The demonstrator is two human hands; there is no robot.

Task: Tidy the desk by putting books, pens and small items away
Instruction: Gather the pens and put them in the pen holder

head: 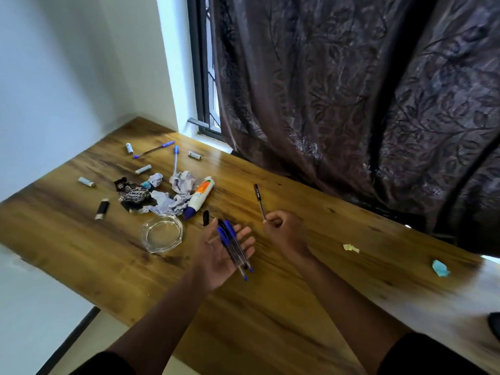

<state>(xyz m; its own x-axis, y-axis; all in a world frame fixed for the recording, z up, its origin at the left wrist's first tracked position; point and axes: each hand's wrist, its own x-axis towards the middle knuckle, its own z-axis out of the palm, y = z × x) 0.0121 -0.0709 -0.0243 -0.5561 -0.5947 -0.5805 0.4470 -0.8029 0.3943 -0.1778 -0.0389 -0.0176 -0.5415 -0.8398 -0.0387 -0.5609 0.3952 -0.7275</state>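
My left hand [216,253] lies palm up over the wooden desk [270,307], fingers spread, with three capped pens [234,247] resting across the palm. My right hand [284,228] is closed on the lower end of a black pen [259,199] that points up and away. Two blue pens [155,149] [176,158] lie at the far left of the desk. A black pen cap [206,217] lies just beyond my left fingertips.
Crumpled paper [181,182], a black wrapper [132,194], a glue bottle [200,196], several batteries [86,182] and a black lighter [102,209] clutter the far left. A glass ashtray [162,234] stands left of my left hand. Yellow scrap [351,248] and blue scrap [440,267] lie right. A dark curtain [365,90] hangs behind.
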